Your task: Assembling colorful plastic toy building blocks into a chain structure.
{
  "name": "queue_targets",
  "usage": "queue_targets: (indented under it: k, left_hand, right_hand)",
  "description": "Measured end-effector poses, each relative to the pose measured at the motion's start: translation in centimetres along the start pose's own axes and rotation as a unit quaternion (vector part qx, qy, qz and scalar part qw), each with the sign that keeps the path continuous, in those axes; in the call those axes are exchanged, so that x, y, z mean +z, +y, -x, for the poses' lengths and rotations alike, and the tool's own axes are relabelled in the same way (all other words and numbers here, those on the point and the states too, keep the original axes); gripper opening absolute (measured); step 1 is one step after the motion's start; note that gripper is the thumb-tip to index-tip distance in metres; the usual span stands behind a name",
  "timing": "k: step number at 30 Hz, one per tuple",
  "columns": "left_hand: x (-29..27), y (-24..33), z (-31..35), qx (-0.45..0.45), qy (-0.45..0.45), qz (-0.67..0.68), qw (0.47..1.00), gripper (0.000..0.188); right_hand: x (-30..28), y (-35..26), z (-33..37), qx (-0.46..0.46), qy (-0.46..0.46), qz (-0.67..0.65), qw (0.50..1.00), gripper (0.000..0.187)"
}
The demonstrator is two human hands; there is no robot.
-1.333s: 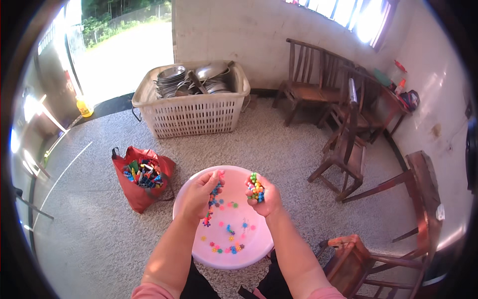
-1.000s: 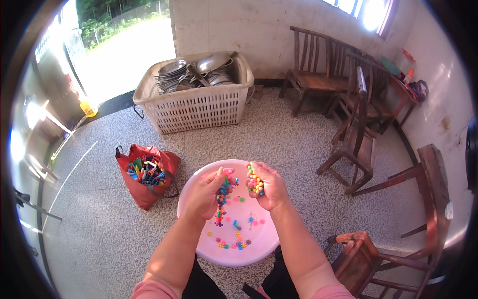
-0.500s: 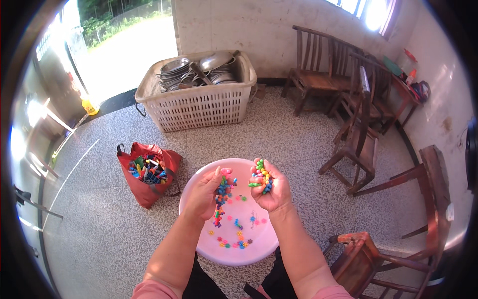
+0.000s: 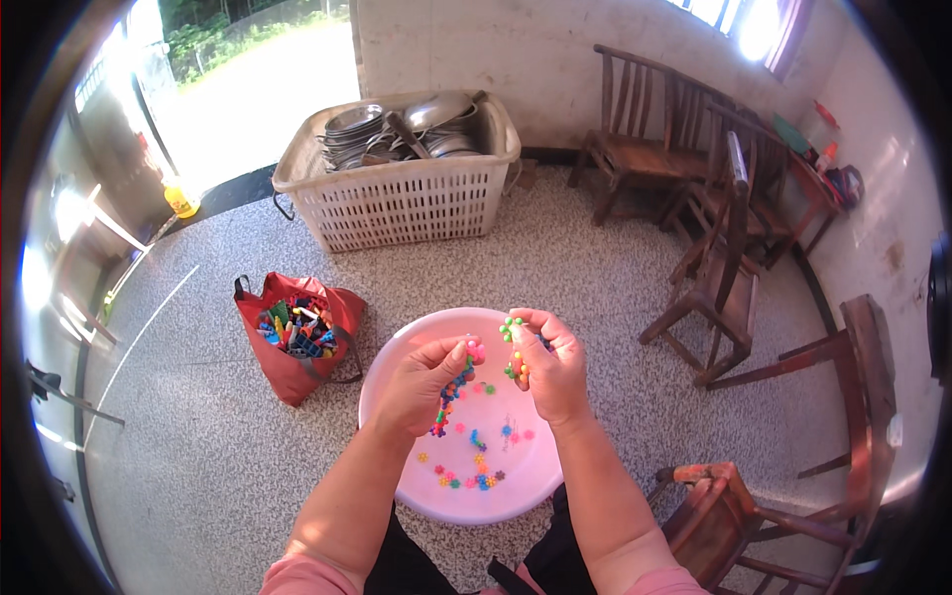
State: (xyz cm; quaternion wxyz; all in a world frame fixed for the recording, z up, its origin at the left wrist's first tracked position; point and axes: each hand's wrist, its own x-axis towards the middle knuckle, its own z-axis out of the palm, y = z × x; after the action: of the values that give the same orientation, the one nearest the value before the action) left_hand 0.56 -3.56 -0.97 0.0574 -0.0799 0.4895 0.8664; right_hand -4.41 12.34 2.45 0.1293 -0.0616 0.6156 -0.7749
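Flanking basin [image 4: 533, 471], red bag [image 4: 282, 371], wooden chair [image 4: 702, 513]

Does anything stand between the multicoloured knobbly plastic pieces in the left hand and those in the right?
Nothing visible does. The left hand and right hand hold multicoloured knobbly plastic pieces apart, with an open gap between, over the round pink plastic basin.

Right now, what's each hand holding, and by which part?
Left hand: multicoloured strand of small pieces, fingers at its pink upper end. Right hand: multicoloured cluster of similar pieces, partly hidden; exact hold can't be told.
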Motion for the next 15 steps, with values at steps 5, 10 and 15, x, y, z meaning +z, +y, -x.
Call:
queue_targets:
  k: [5, 10, 15]
  left_hand:
    - [1.4, 0.2, 0.4, 0.012, 0.021, -0.090, 0.996, 0.025]
    - [2.4, 0.2, 0.6, 0.047, 0.020, -0.123, 0.991, 0.020]
    - [2.1, -0.5, -0.3, 0.060, 0.061, -0.149, 0.985, 0.019]
  right_hand:
    - [-0.2, 0.5, 0.2, -0.105, 0.019, 0.139, 0.985, 0.021]
    - [-0.3, 0.9, 0.1, -0.163, 0.016, 0.249, 0.955, 0.018]
    - [-0.7, 0.9, 0.0, -0.087, 0.032, 0.129, 0.987, 0.021]
